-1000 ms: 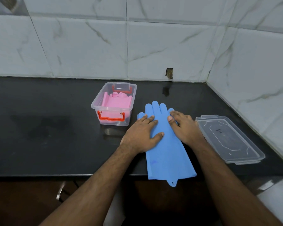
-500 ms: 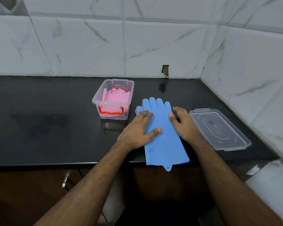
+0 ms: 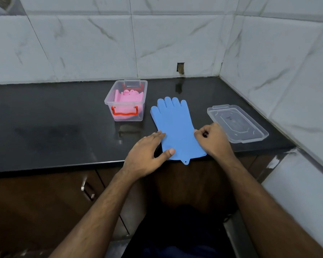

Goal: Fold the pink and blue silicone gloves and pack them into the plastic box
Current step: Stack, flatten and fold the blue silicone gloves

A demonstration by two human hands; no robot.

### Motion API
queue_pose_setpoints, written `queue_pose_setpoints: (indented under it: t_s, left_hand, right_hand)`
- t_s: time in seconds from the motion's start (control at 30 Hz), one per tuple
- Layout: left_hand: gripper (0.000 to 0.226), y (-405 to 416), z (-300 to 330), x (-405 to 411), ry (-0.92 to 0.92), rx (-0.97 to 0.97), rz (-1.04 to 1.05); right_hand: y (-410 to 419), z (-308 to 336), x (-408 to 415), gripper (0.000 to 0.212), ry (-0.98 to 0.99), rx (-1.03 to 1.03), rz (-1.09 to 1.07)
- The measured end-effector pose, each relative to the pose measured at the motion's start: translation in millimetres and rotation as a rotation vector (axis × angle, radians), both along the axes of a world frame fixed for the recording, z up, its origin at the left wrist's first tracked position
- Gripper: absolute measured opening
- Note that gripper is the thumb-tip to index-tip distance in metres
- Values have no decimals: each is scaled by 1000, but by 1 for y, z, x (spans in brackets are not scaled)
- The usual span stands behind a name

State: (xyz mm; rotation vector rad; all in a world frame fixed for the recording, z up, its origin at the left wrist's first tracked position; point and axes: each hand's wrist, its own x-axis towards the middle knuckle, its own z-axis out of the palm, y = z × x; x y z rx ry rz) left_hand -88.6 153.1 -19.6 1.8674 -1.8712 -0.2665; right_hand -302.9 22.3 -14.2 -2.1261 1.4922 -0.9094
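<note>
Now the flat blue silicone glove point(image 3: 175, 127) lies on the glossy black stone counter point(image 3: 54, 127), fingers pointing toward the white marble-patterned tiled wall point(image 3: 82, 49) and its cuff reaching the counter's front edge, where a small hanging tab juts past it. The left hand point(image 3: 145, 155) lies mostly on the counter beside the glove's left edge, fingers straight and relaxed, fingertips touching that edge and the thumb pressing down on the cuff. The right hand point(image 3: 213, 140) sits at the glove's right edge with fingers curled; it appears to pinch the edge, though the contact itself is hard to see. Left of the glove, just beside its fingers, stands the clear plastic box with an orange handle point(image 3: 126, 101), holding the folded pink silicone glove point(image 3: 128, 98). The box's clear plastic lid point(image 3: 237, 122) lies flat on the counter to the right of the right hand.
</note>
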Motion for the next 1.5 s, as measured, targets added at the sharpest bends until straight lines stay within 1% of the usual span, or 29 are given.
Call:
queue_pose_setpoints:
  t_s: [0.1,0.2,0.27,0.37,0.43,0.5,0.57,0.67,0.73,0.77,0.83,0.9,0.97,1.03,1.07,1.13,1.23,1.33,1.4,1.5]
  left_hand:
    - [93,10,-5,-6,-94,-2,12]
    - [107,17,-10,-11,-183,22,14]
    - [110,20,-16,-14,-260,15,21]
    - [97,22,-27,-25,-316,-27,90]
    - [89,24,-34,-36,-289,-61,153]
    - [81,26,-36,-46,-221,-106,193]
    - [71,29,-36,-51,-158,-149,212]
    - [56,34,-33,-50,-57,-234,229]
    - [46,38,-32,-51,65,-282,240]
    - [41,40,-32,-52,140,-306,240]
    - [31,42,-31,-55,296,-363,229]
    - [25,44,-28,-58,431,-434,201]
    - [24,45,-22,-62,526,-510,167]
    - [27,45,-16,-68,607,-569,139]
    - [29,46,-12,-72,646,-580,137]
    - [31,48,-8,-80,717,-589,140]
    - [29,52,-3,-93,755,-629,109]
    - [29,53,0,-99,759,-664,119]
    - [28,53,3,-98,753,-675,138]
    - [28,54,7,-96,720,-689,142]
  right_hand:
    - [13,0,-4,38,4,-13,3]
    - [26,2,-7,44,-12,43,-13]
    - [35,3,-9,47,-48,82,-35]
    - [55,-1,-11,41,-80,50,-60]
    - [68,-6,-10,33,-35,-15,-111]
    - [79,-10,-10,29,-53,-57,-157]
    - [86,-14,-11,28,-131,-34,-179]
    - [94,-18,-15,24,-348,94,-202]
    - [99,-18,-17,15,-503,172,-173]
    - [101,-18,-18,15,-562,181,-147]
    - [102,-16,-21,19,-650,149,-79]
    - [102,-10,-24,11,-742,85,-8]
    - [103,-7,-26,17,-832,28,65]
    - [103,-11,-28,22,-880,20,94]
    - [102,-16,-29,22,-871,31,80]
    - [102,-32,-30,25,-782,59,50]
    - [105,-57,-29,42,-563,77,94]
    - [111,-71,-24,46,-313,-26,134]
    - [115,-72,-20,56,-282,-104,104]
    - [118,-68,-17,74,-371,-167,106]
